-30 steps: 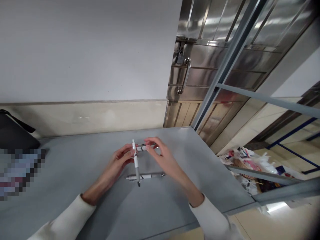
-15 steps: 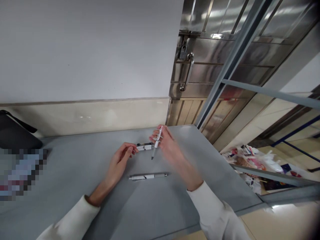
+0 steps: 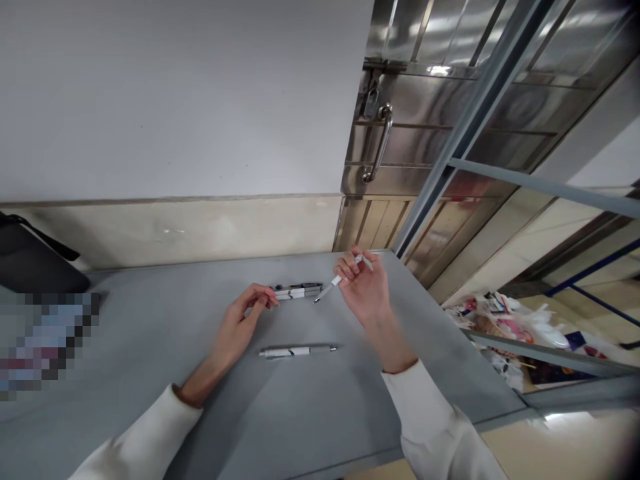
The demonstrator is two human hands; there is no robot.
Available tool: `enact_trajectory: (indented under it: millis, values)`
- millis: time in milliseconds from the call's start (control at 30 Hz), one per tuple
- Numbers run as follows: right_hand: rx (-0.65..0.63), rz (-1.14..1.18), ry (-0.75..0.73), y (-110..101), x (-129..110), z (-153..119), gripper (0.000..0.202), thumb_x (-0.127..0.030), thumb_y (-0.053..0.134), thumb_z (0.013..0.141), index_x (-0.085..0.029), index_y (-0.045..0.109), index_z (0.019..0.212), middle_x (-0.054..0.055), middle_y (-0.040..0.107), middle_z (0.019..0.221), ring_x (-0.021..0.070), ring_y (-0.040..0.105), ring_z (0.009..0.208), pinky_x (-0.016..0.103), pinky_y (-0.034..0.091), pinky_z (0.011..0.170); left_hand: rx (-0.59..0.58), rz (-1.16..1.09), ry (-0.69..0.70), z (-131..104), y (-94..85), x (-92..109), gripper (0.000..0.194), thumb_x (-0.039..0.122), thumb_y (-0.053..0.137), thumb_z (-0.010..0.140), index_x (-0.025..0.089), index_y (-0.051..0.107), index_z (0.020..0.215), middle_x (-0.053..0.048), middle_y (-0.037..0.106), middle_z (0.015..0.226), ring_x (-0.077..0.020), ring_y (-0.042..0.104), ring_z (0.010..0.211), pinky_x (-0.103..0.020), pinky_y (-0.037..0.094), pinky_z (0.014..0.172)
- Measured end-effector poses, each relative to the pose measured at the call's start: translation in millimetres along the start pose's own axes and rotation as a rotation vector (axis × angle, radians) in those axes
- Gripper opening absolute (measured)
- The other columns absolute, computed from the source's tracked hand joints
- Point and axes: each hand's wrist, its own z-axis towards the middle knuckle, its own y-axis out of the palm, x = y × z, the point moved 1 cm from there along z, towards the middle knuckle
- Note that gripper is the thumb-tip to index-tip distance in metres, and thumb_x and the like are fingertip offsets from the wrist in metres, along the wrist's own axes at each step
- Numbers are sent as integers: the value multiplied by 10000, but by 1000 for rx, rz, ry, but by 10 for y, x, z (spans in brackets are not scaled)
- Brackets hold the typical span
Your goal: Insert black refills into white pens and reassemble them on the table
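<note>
A white pen with a grey end (image 3: 326, 292) is held in my right hand (image 3: 367, 287). That hand is turned palm up, with its fingers curled round the pen and the tip slanting down to the left. My left hand (image 3: 245, 317) rests on the table, thumb and fingertips closed at the left end of a white and grey pen (image 3: 299, 293). Just behind that pen lies a darker pen (image 3: 313, 285), partly covered. Nearer to me, a separate white and grey pen (image 3: 299, 351) lies flat with its tip to the right.
The pens lie on a grey table (image 3: 310, 420) against a wall. A black case (image 3: 37, 257) with a strap sits at the left, beside a blurred-out item (image 3: 47, 347). Metal frame bars (image 3: 450, 160) rise at the right, near a shelf with bagged goods (image 3: 525, 327).
My right hand has moved right and rolled palm up, tilting its pen from nearly upright to a slant. My left hand and the lying pens have stayed in place.
</note>
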Motion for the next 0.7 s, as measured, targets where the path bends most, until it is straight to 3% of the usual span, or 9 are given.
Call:
enact_trajectory:
  millis: [233,400,700]
  values:
    - [-34,-57,-20,6,13,-5,162,-216,492,970,-225,573,830,-61,287,607,136,312,533,220,386,509,-6,11,-2,14,-12,5,220,381,530,1034,224,680,1000,-22,707,910,-216,650,916,-345,459,909]
    - [-37,-128,-56,29,14,-8,177,-314,553,983,-239,592,827,-58,274,638,140,314,540,245,394,517,0,13,2,28,-21,1,222,373,532,1032,221,689,990,-23,709,895,-215,654,907,-337,463,893]
    - [-53,-162,-71,2,7,10,149,-272,570,959,-224,650,842,-56,264,663,132,319,562,228,391,531,-10,13,14,22,-17,16,213,352,533,1035,222,690,974,-18,705,887,-207,648,886,-329,469,873]
